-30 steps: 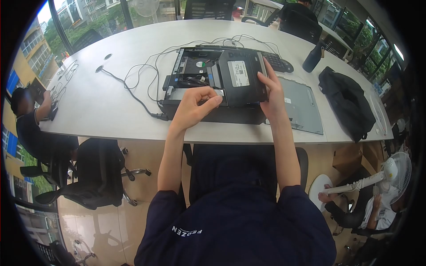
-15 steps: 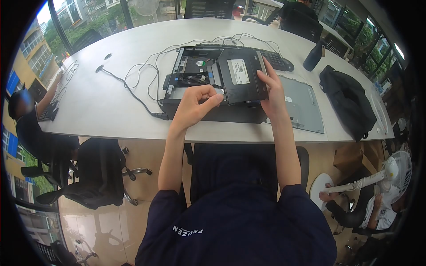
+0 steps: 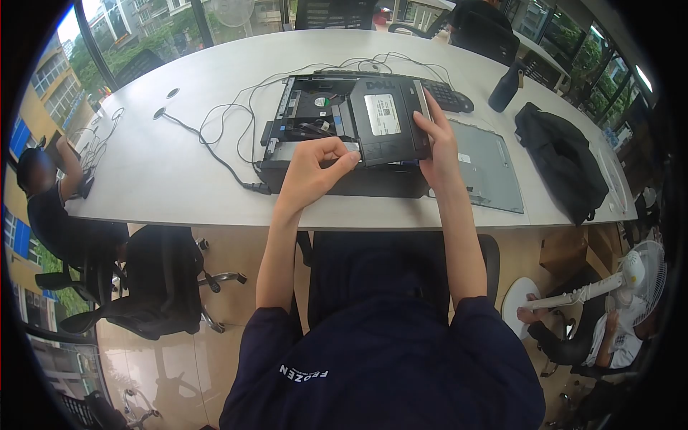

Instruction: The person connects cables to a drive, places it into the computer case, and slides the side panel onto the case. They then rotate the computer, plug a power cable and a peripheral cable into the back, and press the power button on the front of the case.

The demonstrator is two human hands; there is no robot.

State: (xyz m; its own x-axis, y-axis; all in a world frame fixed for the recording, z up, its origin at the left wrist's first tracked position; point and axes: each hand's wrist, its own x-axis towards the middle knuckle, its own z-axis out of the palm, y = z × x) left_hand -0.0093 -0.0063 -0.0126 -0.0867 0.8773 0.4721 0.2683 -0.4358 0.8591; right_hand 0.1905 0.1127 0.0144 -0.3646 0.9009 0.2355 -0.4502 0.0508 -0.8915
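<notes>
An opened black desktop computer case (image 3: pixel 337 179) lies on its side on the table in front of me. Over its right part sits a black drive cage (image 3: pixel 398 147) marked DELL, with a white label. My right hand (image 3: pixel 439 147) grips the cage's right edge, thumb on top, other fingers along the far side. At the cage's lower left corner, my left hand (image 3: pixel 315 168) is closed in a pinch; what is between its fingertips I cannot make out. Inside the case, a fan (image 3: pixel 321 102) and dark cables (image 3: pixel 315 127) show left of the cage.
A grey metal side panel (image 3: pixel 491 172) lies right of the case. Behind it are a keyboard (image 3: pixel 453 98), a dark bottle (image 3: pixel 507 87) and a black bag (image 3: pixel 562 161). Cables (image 3: pixel 208 143) spread leftward. A person sits at the left; another person's hands touch a white fan's base (image 3: pixel 517 301).
The drive cage tilts slightly, and its DELL lettering now shows. Both my hands stay almost in place. The person at the left has raised a hand towards their head.
</notes>
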